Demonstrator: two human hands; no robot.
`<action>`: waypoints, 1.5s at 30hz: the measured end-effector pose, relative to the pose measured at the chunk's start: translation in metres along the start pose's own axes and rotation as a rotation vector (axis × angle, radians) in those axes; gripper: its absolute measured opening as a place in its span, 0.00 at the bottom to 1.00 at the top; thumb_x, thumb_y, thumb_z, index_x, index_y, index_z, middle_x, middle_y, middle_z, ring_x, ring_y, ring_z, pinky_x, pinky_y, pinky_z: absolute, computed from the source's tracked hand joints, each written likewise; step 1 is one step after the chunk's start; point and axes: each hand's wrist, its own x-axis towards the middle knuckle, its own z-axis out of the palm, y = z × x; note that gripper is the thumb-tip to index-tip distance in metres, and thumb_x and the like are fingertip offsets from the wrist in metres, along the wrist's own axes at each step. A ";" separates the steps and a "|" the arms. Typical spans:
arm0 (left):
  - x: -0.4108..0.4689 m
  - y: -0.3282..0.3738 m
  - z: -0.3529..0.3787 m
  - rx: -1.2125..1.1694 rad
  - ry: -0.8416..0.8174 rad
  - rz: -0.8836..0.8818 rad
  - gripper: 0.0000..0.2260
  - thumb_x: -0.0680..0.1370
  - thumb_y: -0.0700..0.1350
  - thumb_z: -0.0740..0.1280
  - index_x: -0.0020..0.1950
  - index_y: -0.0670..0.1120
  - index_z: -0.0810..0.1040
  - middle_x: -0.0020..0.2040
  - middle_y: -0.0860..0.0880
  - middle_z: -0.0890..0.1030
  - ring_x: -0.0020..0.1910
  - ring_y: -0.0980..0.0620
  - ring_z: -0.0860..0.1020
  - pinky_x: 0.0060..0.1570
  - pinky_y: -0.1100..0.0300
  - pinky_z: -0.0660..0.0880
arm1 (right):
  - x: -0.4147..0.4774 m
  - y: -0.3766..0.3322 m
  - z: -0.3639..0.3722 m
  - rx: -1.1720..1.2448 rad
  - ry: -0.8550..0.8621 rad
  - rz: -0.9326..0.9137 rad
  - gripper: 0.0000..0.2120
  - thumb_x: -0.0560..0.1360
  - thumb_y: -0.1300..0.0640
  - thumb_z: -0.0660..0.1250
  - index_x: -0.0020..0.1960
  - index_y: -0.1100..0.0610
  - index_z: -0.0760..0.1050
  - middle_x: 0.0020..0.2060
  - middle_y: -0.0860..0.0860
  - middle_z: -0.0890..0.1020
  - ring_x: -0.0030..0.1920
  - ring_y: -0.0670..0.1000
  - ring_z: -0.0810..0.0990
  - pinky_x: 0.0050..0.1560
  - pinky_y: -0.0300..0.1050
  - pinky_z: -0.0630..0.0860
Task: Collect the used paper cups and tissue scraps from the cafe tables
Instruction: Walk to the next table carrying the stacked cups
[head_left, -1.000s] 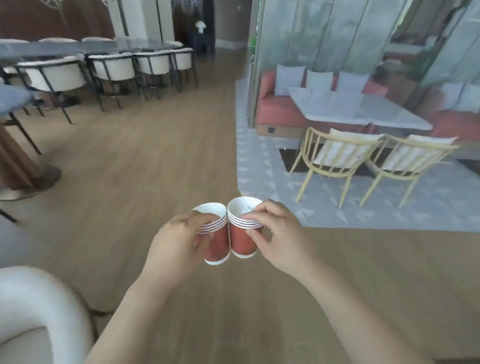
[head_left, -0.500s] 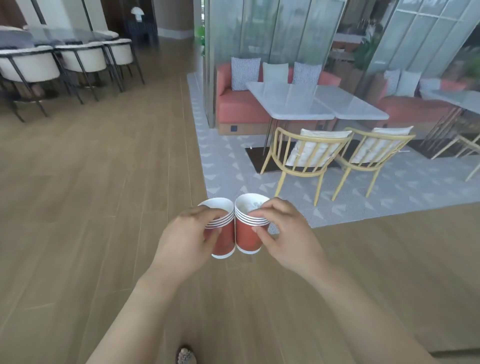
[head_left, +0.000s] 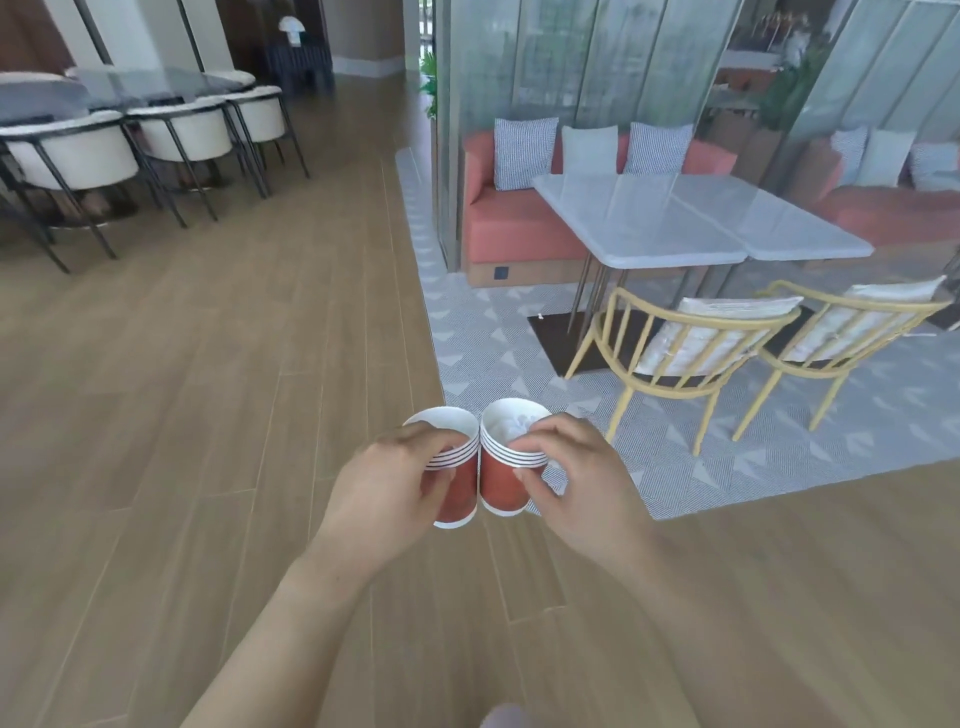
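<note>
Left hand (head_left: 387, 480) grips left cup stack (head_left: 453, 467), fingers curled around red wall. Right hand (head_left: 574, 475) pinches right cup stack (head_left: 506, 462) at rim, white tissue scrap (head_left: 511, 427) inside top cup. Both stacks upright, touching side by side, held above wooden floor (head_left: 208, 389). White table (head_left: 649, 218) and two yellow chairs (head_left: 691, 338) stand ahead at right on patterned rug (head_left: 779, 441).

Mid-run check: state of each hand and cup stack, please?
left hand: grips the left cup stack.
right hand: grips the right cup stack.
left cup stack: nested, rims up.
right cup stack: nested, rims up, white tissue scrap inside.
</note>
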 end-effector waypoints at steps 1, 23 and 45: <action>0.016 -0.009 0.004 -0.003 -0.009 0.001 0.16 0.71 0.39 0.67 0.52 0.58 0.75 0.48 0.58 0.82 0.46 0.52 0.79 0.38 0.56 0.77 | 0.014 0.009 0.006 0.003 -0.003 0.006 0.10 0.70 0.63 0.70 0.50 0.55 0.79 0.46 0.48 0.78 0.49 0.50 0.76 0.51 0.37 0.69; 0.507 -0.161 0.125 -0.019 -0.169 0.088 0.15 0.73 0.42 0.66 0.55 0.59 0.75 0.53 0.60 0.80 0.52 0.56 0.78 0.43 0.60 0.75 | 0.414 0.285 0.086 -0.041 0.031 0.190 0.07 0.70 0.63 0.69 0.47 0.56 0.79 0.48 0.47 0.79 0.51 0.47 0.76 0.52 0.34 0.69; 0.995 -0.339 0.213 0.041 -0.320 0.315 0.13 0.74 0.41 0.66 0.56 0.54 0.76 0.53 0.55 0.81 0.53 0.50 0.77 0.50 0.59 0.72 | 0.816 0.519 0.189 -0.082 0.084 0.396 0.06 0.70 0.61 0.70 0.47 0.56 0.78 0.48 0.46 0.79 0.52 0.47 0.75 0.47 0.31 0.68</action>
